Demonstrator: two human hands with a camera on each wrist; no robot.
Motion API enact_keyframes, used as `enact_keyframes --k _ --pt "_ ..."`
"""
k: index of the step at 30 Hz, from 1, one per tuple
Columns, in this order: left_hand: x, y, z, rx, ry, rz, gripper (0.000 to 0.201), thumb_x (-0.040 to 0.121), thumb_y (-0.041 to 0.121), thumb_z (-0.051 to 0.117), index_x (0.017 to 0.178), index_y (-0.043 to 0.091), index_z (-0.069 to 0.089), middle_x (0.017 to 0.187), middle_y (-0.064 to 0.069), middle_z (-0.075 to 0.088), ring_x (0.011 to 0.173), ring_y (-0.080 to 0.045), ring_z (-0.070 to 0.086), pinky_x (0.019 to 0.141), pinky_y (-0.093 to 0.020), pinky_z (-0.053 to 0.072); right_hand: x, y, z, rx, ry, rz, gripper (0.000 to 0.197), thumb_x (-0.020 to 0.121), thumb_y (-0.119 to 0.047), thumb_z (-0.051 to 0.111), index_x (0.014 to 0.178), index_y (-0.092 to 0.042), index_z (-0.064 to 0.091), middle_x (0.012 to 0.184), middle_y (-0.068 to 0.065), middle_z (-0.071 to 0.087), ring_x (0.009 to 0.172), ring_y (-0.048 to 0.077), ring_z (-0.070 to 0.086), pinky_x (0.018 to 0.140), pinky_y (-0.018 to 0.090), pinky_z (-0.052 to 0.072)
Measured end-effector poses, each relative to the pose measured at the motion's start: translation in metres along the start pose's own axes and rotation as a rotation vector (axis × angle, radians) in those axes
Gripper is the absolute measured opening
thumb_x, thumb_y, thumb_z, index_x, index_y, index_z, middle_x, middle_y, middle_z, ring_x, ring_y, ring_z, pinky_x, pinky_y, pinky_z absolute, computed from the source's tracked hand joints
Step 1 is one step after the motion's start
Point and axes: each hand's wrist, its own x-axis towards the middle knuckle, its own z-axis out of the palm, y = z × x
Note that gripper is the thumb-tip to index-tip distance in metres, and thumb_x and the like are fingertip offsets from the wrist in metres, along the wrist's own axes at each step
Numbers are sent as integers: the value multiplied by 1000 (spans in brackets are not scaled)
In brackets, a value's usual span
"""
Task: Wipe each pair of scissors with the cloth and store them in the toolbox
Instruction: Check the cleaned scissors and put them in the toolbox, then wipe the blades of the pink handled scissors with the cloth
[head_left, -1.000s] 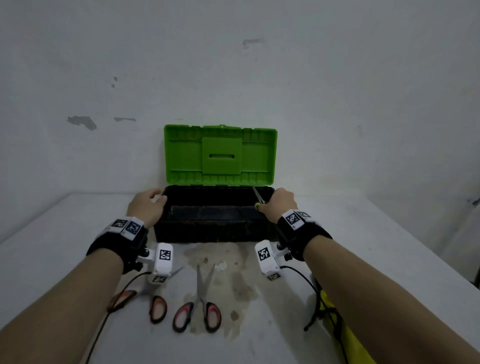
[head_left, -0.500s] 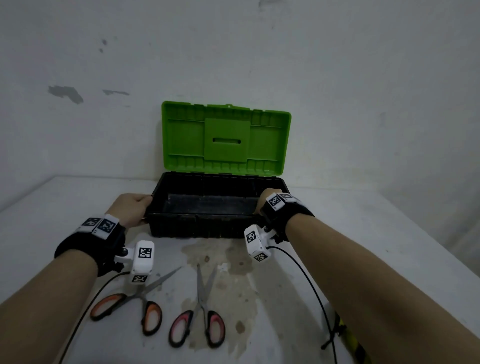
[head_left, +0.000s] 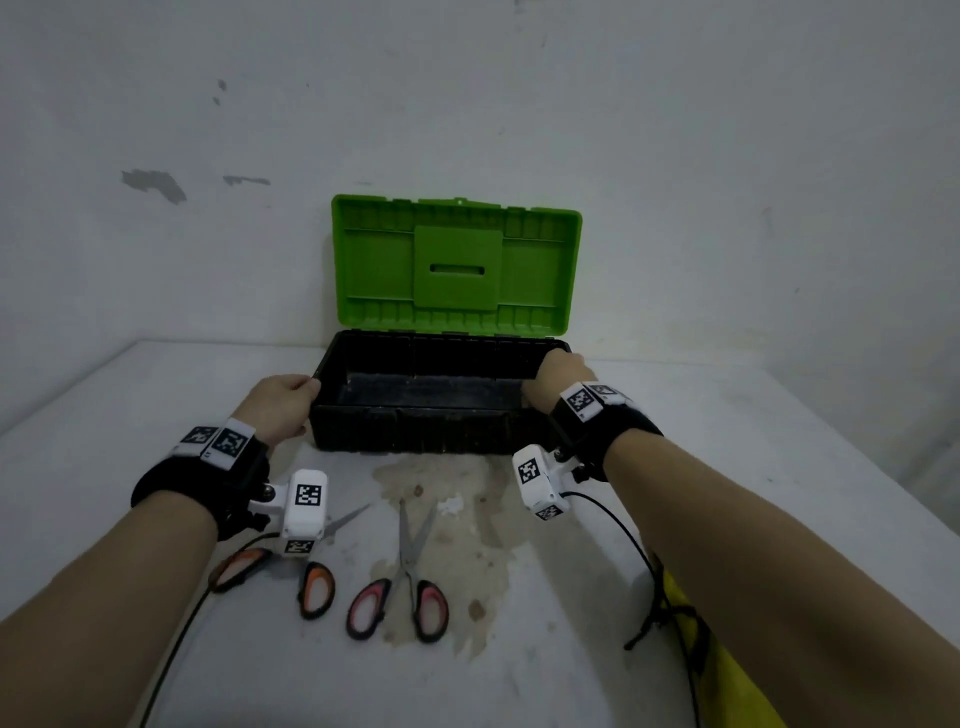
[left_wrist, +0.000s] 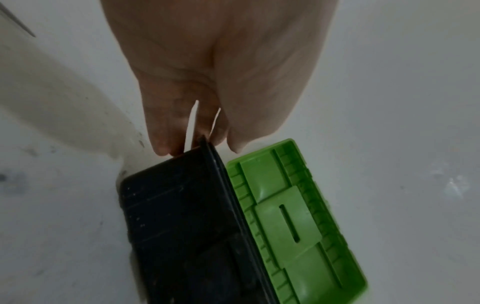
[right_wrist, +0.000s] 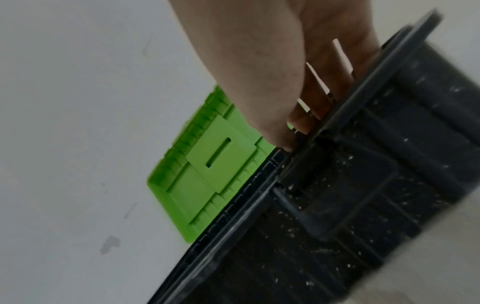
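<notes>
The black toolbox (head_left: 415, 431) stands with its green lid (head_left: 457, 265) up against the wall. My left hand (head_left: 283, 405) grips its left end rim; in the left wrist view its fingertips (left_wrist: 166, 144) curl at the box edge (left_wrist: 207, 148). My right hand (head_left: 556, 376) grips the right end rim, fingers over the edge (right_wrist: 337, 115). No scissors show inside the dark box. Orange-handled scissors (head_left: 317, 592) and pink-handled scissors (head_left: 413, 561) lie on the table in front of the box. The yellow cloth (head_left: 727, 675) lies under my right forearm.
The white table (head_left: 753, 467) meets a bare wall behind the box, and its left edge (head_left: 67, 405) runs diagonally. A brown stain (head_left: 467, 499) spreads between the box and the scissors. Black cables (head_left: 644, 561) trail from both wrist cameras.
A second ago my right hand held a pair of scissors, blade up, over the box's right end. It dipped into the box and now grips the rim. My left hand stayed at the left end.
</notes>
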Motion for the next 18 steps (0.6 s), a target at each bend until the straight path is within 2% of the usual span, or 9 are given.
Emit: enact_keyframes --k 2,3,5,6,8,11,14,16,18 --pt "-22 4 1 108 20 67 33 100 22 53 124 3 65 130 -19 62 113 -31 58 102 -39 43 -24 8 -10 32 56 -52 20 86 -27 60 90 -7 59 95 14 61 77 33 59 67 32 48" --pt "-34 5 3 170 28 87 42 98 27 56 133 4 59 134 -18 60 119 -32 57 106 -39 41 -42 15 -14 49 74 -61 23 85 -29 59 92 -7 62 94 14 63 74 32 58 67 32 48" --pt "-61 6 9 336 54 87 57 90 42 59 140 14 54 141 -17 55 126 -37 52 110 -43 41 -76 30 -18 94 87 -67 24 83 -31 58 92 -10 67 92 14 66 76 32 61 68 33 52" --pt "-76 6 15 423 57 91 58 89 45 59 140 17 54 141 -17 54 127 -39 51 110 -44 41 -93 40 -18 110 92 -76 24 83 -30 57 91 -10 68 91 14 66 79 33 63 70 33 53" --pt "-104 7 30 488 -6 118 52 93 42 59 138 17 54 139 -15 56 125 -36 53 108 -43 42 -125 59 -19 119 112 -87 23 84 -27 58 94 -10 70 96 14 68 88 35 65 75 35 54" --pt "-144 5 49 502 -149 118 46 97 37 56 137 14 53 135 -11 57 121 -30 55 104 -37 43 -162 93 -18 67 114 -61 29 89 -27 58 113 -12 67 112 11 67 103 32 62 85 37 49" --pt "-171 1 59 568 -178 110 41 98 35 55 133 12 56 135 -11 57 122 -29 55 103 -35 41 -184 125 -15 -36 75 -37 39 90 -27 57 128 -19 58 129 10 55 117 31 52 95 40 44" --pt "-186 1 64 646 -173 132 26 99 30 53 115 12 62 131 -14 61 120 -31 56 99 -34 41 -193 142 -16 -58 79 1 42 90 -23 55 131 -18 52 132 13 45 121 34 43 97 44 40" --pt "-197 2 67 758 -173 125 19 100 28 50 99 12 59 125 -18 64 118 -34 57 98 -34 40 -200 154 -18 -44 65 51 38 90 -20 53 127 -16 48 130 15 43 121 35 41 98 45 40"
